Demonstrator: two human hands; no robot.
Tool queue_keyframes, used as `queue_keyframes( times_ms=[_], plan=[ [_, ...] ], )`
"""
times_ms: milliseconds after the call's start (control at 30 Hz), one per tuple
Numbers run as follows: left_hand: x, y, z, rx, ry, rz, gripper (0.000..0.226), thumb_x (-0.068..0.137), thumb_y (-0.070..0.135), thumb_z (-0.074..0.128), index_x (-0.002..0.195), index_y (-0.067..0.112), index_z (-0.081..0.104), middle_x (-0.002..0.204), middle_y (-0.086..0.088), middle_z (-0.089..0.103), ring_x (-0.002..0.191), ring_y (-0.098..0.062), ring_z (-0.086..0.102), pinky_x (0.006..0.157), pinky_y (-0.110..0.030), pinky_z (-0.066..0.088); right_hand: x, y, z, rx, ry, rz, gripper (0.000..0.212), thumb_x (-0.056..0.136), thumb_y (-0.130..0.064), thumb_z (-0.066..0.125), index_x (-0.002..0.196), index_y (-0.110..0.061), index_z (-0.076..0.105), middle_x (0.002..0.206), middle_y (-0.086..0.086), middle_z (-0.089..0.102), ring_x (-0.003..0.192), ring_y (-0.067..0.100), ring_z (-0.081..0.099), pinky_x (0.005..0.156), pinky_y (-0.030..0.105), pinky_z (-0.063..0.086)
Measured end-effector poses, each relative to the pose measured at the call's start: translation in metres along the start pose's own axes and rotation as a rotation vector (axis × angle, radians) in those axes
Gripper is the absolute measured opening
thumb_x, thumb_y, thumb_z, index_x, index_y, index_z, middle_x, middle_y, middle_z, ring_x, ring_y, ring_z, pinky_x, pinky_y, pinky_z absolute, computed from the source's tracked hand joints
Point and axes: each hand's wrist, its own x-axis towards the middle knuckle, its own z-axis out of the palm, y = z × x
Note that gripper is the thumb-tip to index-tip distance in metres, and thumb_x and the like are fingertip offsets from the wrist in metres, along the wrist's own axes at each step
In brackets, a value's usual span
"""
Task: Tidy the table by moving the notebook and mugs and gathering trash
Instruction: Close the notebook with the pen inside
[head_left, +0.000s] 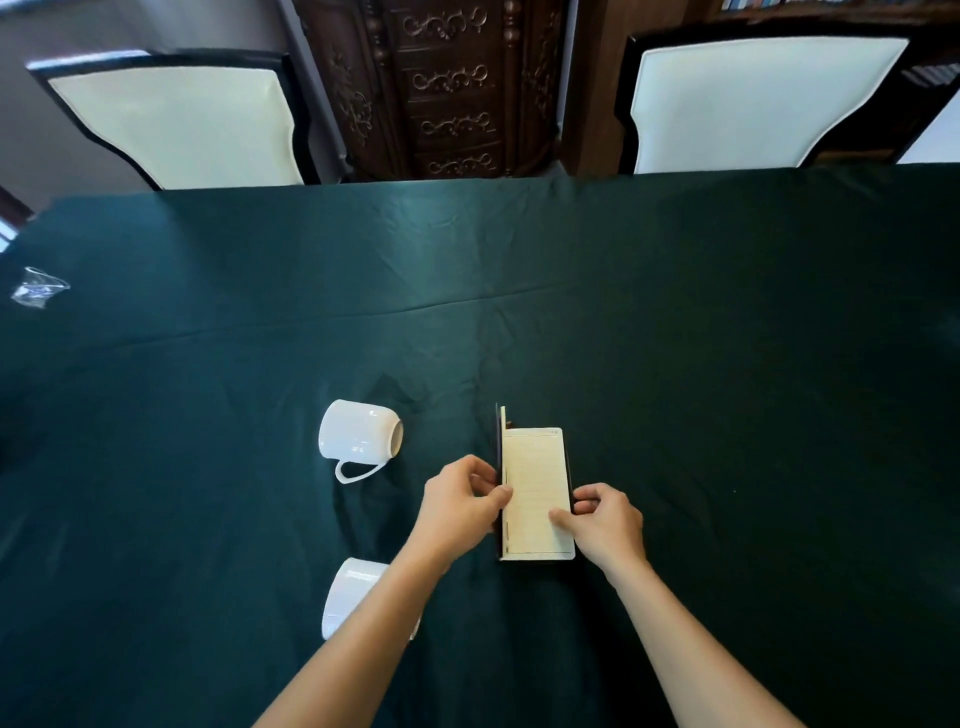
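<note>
A small notebook (535, 478) with cream lined pages lies half open on the green tablecloth, its dark left cover standing nearly upright. My left hand (460, 506) pinches that raised cover at its lower edge. My right hand (605, 522) grips the notebook's right edge, thumb on the page. A white mug (358, 439) lies on its side left of the notebook, handle toward me. A second white mug (353, 592) sits nearer me, partly hidden under my left forearm. A crumpled clear plastic wrapper (39, 286) lies at the far left edge.
The table (727, 338) is covered in dark green cloth with creases. Two white-cushioned chairs (182, 124) (753, 104) stand at the far side, with a carved dark wooden cabinet (447, 88) between them.
</note>
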Motion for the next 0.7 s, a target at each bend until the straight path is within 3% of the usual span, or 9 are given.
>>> queue_keyframes(
  times_ms=[133,333,500,600,700],
  plan=[
    [-0.001,0.014,0.029,0.087,0.007,0.047,0.027,0.090,0.025,0.075,0.112,0.015,0.064,0.091,-0.003,0.075,0.093,-0.026,0.073,0.085,-0.047,0.062,-0.002,0.000,-0.003,-0.027,-0.023,-0.042,0.038,0.076,-0.030,0.091,0.102,-0.024,0.064,0.094,-0.005,0.068,0.085,0.012,0.067,0.067,0.018,0.047],
    [0.007,0.021,0.066,0.255,0.038,0.077,0.028,0.089,0.028,0.074,0.111,0.017,0.061,0.079,0.012,0.063,0.089,-0.018,0.065,0.083,-0.034,0.053,0.002,0.005,-0.006,0.031,-0.042,-0.018,0.023,0.083,-0.016,0.079,0.104,-0.020,0.072,0.089,-0.008,0.069,0.089,0.015,0.070,0.075,0.024,0.052],
    [0.015,0.010,0.085,0.371,0.016,0.071,0.040,0.095,0.021,0.067,0.134,0.017,0.062,0.114,-0.005,0.071,0.109,-0.022,0.064,0.095,-0.032,0.050,0.008,0.008,-0.009,0.083,-0.061,-0.001,0.023,0.099,-0.027,0.058,0.098,-0.016,0.079,0.095,0.001,0.077,0.097,0.026,0.072,0.091,0.041,0.059],
    [0.017,-0.002,0.088,0.326,0.023,0.072,0.042,0.095,0.007,0.061,0.135,0.016,0.065,0.112,-0.005,0.070,0.102,-0.023,0.068,0.095,-0.034,0.055,0.014,0.004,-0.008,0.143,-0.086,0.073,0.032,0.093,-0.049,0.064,0.079,-0.022,0.076,0.083,-0.006,0.074,0.087,0.020,0.070,0.079,0.037,0.058],
    [0.017,-0.013,0.083,-0.003,0.000,-0.062,0.040,0.093,0.001,0.060,0.126,0.023,0.070,0.108,-0.001,0.069,0.094,-0.019,0.071,0.088,-0.039,0.064,0.014,-0.003,-0.008,0.193,-0.115,0.125,0.042,0.081,-0.057,0.075,0.070,-0.016,0.077,0.072,-0.011,0.071,0.074,0.010,0.065,0.063,0.029,0.050]
  ],
)
